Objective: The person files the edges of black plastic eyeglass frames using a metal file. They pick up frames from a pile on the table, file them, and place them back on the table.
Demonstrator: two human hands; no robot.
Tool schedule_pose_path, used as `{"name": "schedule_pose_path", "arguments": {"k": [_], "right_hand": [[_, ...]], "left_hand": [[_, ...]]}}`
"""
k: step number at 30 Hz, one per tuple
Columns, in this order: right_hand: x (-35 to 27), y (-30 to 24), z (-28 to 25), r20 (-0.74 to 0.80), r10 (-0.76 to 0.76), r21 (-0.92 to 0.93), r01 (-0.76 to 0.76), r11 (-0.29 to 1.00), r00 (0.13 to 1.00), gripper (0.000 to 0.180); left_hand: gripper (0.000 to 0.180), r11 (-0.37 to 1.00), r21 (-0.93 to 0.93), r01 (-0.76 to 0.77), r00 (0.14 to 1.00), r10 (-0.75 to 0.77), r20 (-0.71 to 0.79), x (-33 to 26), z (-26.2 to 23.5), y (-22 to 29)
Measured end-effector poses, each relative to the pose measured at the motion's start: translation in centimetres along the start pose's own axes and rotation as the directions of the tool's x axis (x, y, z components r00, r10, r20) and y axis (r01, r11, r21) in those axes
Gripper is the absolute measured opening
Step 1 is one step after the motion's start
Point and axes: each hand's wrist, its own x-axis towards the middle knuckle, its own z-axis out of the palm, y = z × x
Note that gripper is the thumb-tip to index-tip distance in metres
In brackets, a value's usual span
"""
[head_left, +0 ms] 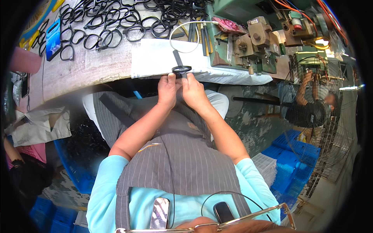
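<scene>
At the table's front edge, my left hand (167, 92) and my right hand (193, 92) are close together, thumbs up and fingers closed. Between them they grip a black eyeglass frame (181, 69), seen nearly edge-on. Just beyond it a dark flat strip (177, 57) points away over a white sheet (149, 58); I cannot tell whether it is part of the frame or a separate piece. Many black eyeglass frames (110, 38) lie heaped across the far left of the table. Several slim files (206, 39) rest past the sheet, beside a white cable loop (198, 46).
A green machine with metal blocks (259, 34) stands on the right. A blue box (53, 40) and a pink container (28, 61) are at the left. Blue crates (289, 161) and a wire-caged fan (316, 112) stand right. Another person (303, 95) sits beyond the fan.
</scene>
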Motion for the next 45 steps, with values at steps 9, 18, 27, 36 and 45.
{"name": "schedule_pose_path", "arguments": {"k": [9, 18, 27, 36, 45], "right_hand": [[-3.3, 0.3, -0.9, 0.093, 0.088, -0.094, -0.079, 0.992, 0.992, 0.021], [-3.5, -0.6, -1.7, 0.129, 0.080, -0.084, -0.069, 0.994, 0.988, 0.019], [0.7, 1.6, 0.1, 0.069, -0.036, -0.057, 0.040, 0.998, 0.997, 0.025], [-2.2, 2.4, -4.5, 0.323, 0.253, 0.486, -0.390, 0.782, 0.912, 0.022], [-6.7, 0.9, -5.3, 0.233, 0.072, 0.203, -0.120, 0.972, 0.970, 0.021]], "left_hand": [[0.056, 1.000, 0.028, 0.010, 0.999, -0.009, -0.039, 0.5, -0.8, -1.2], [0.057, 0.998, 0.014, -0.053, 0.998, 0.054, -0.042, 0.1, 0.4, -0.1], [0.053, 0.999, 0.042, 0.019, 1.000, -0.018, -0.011, 0.2, -0.1, 0.8], [0.048, 0.972, -0.012, 0.234, 0.972, -0.234, -0.038, -0.7, -0.3, 3.1], [0.043, 0.966, -0.059, 0.252, 0.965, -0.255, -0.060, -0.8, 0.0, 3.3]]}}
